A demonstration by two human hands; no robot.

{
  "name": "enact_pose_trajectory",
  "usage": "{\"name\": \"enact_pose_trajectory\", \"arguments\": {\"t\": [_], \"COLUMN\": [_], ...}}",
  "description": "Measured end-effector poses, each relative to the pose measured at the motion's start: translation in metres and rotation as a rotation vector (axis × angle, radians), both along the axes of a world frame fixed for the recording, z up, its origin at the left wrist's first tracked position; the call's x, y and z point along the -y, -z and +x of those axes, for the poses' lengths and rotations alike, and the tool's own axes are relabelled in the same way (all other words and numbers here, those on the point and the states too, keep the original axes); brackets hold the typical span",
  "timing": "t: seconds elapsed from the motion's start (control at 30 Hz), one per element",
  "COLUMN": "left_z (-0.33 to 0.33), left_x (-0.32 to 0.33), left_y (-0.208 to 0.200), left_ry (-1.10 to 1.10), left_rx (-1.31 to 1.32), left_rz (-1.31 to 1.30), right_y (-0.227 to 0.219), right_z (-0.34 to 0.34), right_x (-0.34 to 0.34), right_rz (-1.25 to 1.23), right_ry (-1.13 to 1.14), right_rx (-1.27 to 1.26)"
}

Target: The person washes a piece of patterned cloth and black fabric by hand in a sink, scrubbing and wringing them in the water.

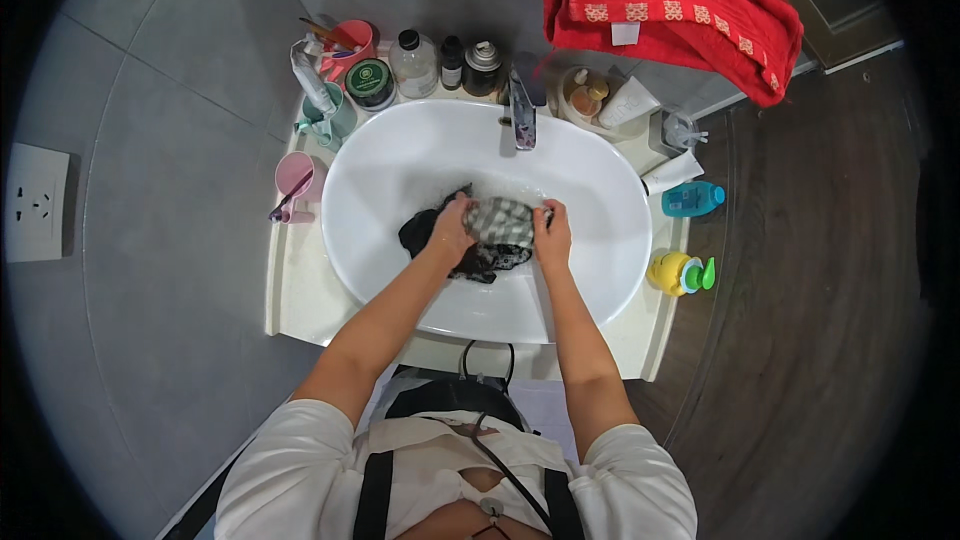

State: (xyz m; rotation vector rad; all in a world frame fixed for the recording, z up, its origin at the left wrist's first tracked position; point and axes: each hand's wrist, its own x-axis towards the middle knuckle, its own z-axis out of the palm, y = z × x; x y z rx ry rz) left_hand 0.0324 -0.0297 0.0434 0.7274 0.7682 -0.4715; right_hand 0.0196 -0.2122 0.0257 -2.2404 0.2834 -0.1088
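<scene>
A wet dark and grey checked cloth (497, 223) lies bunched in the white oval sink (400, 155), in soapy water. My left hand (453, 227) grips its left side, over the black part. My right hand (551, 235) grips its right side. Both hands hold the grey patch stretched between them, low in the basin below the metal tap (522, 112).
Behind the sink stand several bottles and jars (415, 65), a pink cup (345, 45), a teal cup (325, 115). A pink cup (298, 180) sits left. A blue bottle (692, 199) and yellow bottle (678, 273) lie right. A red towel (670, 5) hangs above.
</scene>
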Motion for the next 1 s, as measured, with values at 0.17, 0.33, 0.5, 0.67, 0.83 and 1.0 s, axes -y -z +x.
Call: {"name": "enact_pose_trajectory", "arguments": {"t": [0.17,0.33,0.5,0.67,0.83,1.0], "left_z": [-0.002,-0.012,-0.015,-0.014,-0.020,-0.030], "left_x": [-0.026,-0.024,-0.025,-0.022,-0.008,-0.009], "left_y": [0.019,0.022,0.018,0.016,0.014,0.025], "left_ry": [-0.211,-0.174,-0.122,0.029,0.236,0.344], "left_rx": [-0.013,-0.012,-0.045,-0.047,-0.116,-0.041], "left_rz": [-0.138,-0.110,-0.085,0.009,0.190,0.214], "right_y": [0.005,-0.002,0.005,0.029,0.018,-0.050], "right_z": [-0.005,-0.015,-0.014,-0.020,0.018,0.021], "right_x": [0.014,0.006,0.004,0.002,0.026,0.001], "right_rz": [-0.196,-0.483,-0.451,-0.157,1.097,1.597], "right_ry": [-0.012,-0.667,-0.453,-0.364,0.031,-0.009], "right_rx": [0.197,0.194,0.082,-0.130,-0.862,-0.796]}}
